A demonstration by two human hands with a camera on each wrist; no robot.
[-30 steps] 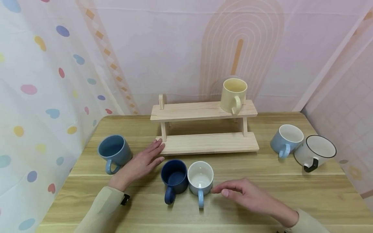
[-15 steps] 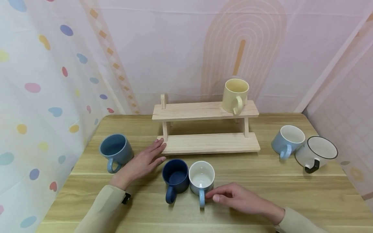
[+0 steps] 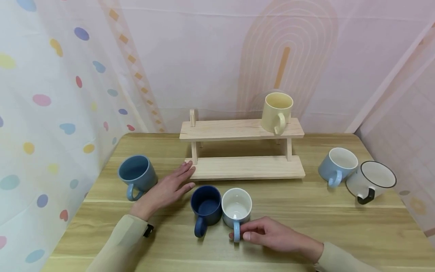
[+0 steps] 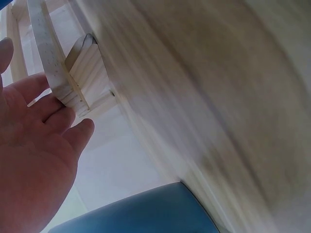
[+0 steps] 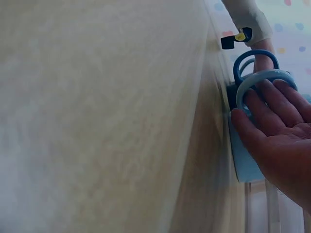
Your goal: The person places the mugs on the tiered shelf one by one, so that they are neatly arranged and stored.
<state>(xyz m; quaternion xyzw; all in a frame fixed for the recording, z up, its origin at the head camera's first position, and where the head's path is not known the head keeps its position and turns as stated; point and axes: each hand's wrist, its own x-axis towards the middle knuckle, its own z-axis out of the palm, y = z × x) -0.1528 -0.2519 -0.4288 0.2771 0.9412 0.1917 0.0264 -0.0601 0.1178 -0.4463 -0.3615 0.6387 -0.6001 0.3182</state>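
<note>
Right hand sits low on the near side of the counter, its fingers relaxed and a little bent, one fingertip showing past the handle of a light-blue ceramic mug with a white inside. Its thumb stays on the other side of that handle; whether they press on it I cannot tell. Upright on the counter, this mug shows its white inside down to a glossy floor.

Close against its left side stands a navy-blue ceramic mug, dark blue inside right to the bottom, handle towards the person.

Spread and loose, the left hand rests its fingertips on the left end of the lower board of a pale wooden two-tier stand. Just beside that hand is a teal-blue mug, its inside the same blue, darkening with depth.

Up on the top board, near the right end, a pale-yellow mug is upright; from here its floor is hidden. Well off to the right, a second light-blue mug with a white inside is close beside a white mug with a black rim and black handle, white within.
</note>
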